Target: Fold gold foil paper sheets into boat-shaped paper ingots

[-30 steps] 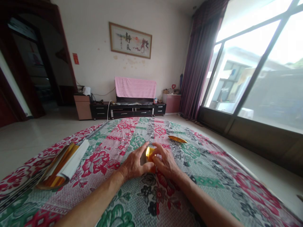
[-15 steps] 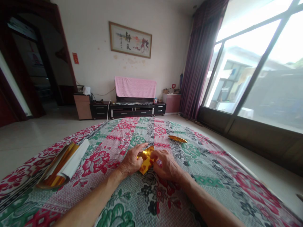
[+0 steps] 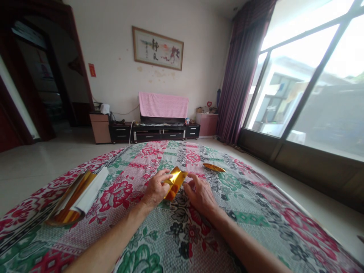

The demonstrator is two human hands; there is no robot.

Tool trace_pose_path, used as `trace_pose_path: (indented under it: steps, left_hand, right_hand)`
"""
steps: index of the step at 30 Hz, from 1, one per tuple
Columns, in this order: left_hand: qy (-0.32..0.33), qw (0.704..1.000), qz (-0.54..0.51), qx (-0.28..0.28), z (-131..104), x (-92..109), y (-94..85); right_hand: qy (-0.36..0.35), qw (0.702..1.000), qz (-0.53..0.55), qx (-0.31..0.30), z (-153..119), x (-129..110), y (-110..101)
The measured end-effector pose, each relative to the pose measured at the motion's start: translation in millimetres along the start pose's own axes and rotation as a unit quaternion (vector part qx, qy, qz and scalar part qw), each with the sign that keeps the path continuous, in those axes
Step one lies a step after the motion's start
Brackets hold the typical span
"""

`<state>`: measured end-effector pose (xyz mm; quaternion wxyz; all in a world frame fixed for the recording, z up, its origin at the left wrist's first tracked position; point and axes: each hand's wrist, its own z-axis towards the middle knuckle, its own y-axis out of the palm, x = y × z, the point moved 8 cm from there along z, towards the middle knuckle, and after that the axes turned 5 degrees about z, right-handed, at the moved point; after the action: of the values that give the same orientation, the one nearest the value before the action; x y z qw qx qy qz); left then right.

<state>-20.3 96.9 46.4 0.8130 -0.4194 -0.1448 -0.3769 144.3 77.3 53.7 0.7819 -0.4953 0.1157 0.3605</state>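
A folded piece of shiny gold paper [image 3: 175, 182] is lifted on edge above the floral cloth [image 3: 182, 235]. My left hand [image 3: 155, 190] pinches its left side between thumb and fingers. Just to its right, my right hand [image 3: 200, 194] rests on the cloth with fingers spread, fingertips close to the paper's right edge; whether they touch it I cannot tell. A finished gold folded piece [image 3: 214, 167] lies farther back on the right.
A curled stack of gold and white sheets [image 3: 75, 197] lies on the cloth at the left. Beyond the cloth are tiled floor, a low black TV cabinet [image 3: 159, 131] with a pink cover, purple curtains and a large window on the right.
The gold paper went from being pressed flat under both hands to being unfolded and raised by my left hand. My right hand let go and opened beside it.
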Motion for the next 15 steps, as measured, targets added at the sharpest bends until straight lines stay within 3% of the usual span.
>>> trace_pose_path:
  steps: [3,9,12,15]
  left_hand:
    - [-0.005,1.000,-0.009,-0.007,0.3,0.3,0.6]
    - [0.060,0.997,-0.022,-0.031,-3.2,17.0,2.6]
    - [0.099,0.993,-0.045,-0.042,-4.6,29.6,1.5]
    - [0.133,0.989,-0.052,-0.047,-5.3,41.4,-0.5]
  right_hand:
    - [0.013,0.998,0.060,-0.009,1.1,-0.6,1.4]
    - [0.097,0.981,0.166,0.025,5.0,17.4,-6.3]
    - [0.077,0.965,0.250,0.033,8.0,18.7,-8.8]
    - [0.040,0.957,0.288,-0.001,10.1,15.5,-5.7]
